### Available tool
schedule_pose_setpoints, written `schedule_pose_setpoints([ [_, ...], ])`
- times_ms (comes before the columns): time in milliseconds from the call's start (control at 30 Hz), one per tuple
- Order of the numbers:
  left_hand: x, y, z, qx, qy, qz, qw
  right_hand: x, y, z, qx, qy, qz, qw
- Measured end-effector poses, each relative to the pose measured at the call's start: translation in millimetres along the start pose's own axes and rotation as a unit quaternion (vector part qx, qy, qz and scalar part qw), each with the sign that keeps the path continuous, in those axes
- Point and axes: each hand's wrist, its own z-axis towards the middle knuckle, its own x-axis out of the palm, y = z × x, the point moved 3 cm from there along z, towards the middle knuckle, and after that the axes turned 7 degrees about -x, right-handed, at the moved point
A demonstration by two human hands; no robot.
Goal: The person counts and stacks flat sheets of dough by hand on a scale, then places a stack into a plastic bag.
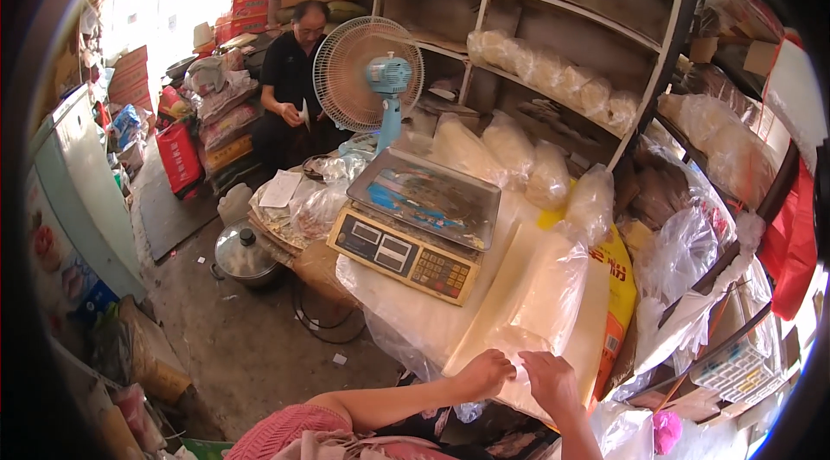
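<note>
1. Look at the long clear bag [540,313] first. It lies on the pale sheets [486,323] on the desk [376,287], to the right of the scale [402,252], with its near end by the person.
2. Both hands are at that near end, side by side, with a small gap between them.
3. The left hand [484,375] has its fingers curled in. It looks like it pinches the edge of the bag, but I cannot tell for sure.
4. The right hand [551,380] has its fingers bent and pointing down and in toward the other hand. I cannot tell if it pinches the bag or just touches it.
5. The bag looks thin and slippery, so hold it with soft fingertips. A hard tug could rip it.
6. Move both hands evenly, so one side does not bunch up.
7. Keep the bag lying flat on the sheets. Lifting it high could make it flop or slide off the desk.
8. Go slowly on the right, where the yellow bag [621,274] sits close by. The thin plastic could catch on it.
</note>
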Motion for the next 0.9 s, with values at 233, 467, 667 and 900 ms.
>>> schedule_pose_setpoints([
  [233, 0.3, 1.7, -1.7, -0.257, 0.084, -0.326, 0.906, 10.2, 18.8, -35.9, 0.147, 0.086, 0.087, 0.982],
  [467, -34.4, -4.1, -4.1, 0.077, -0.015, -0.122, 0.989, -4.0, 11.8, -63.9, 0.048, 0.071, 0.048, 0.995],
  [667, -61.8, 34.3, -8.6, -0.154, -0.047, 0.007, 0.987, -17.3, -21.0, -79.4, 0.183, 0.016, 0.108, 0.977],
  [900, -62.9, -50.1, 5.1, -0.089, 0.058, -0.178, 0.978, 10.7, 22.3, -37.1, 0.116, 0.005, 0.155, 0.981],
])
